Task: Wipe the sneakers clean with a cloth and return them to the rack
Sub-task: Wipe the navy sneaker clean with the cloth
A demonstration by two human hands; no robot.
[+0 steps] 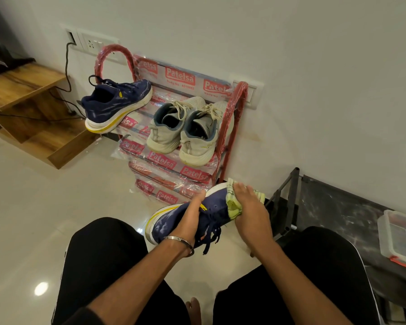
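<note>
Left hand [190, 221] grips the navy sneaker [174, 221] over my lap; right hand [249, 207] presses the cloth [233, 205] on its toe. Mate [117, 102] sits on the rack [239, 109], likely done. Grey pair [183, 130] probably pending.
</note>
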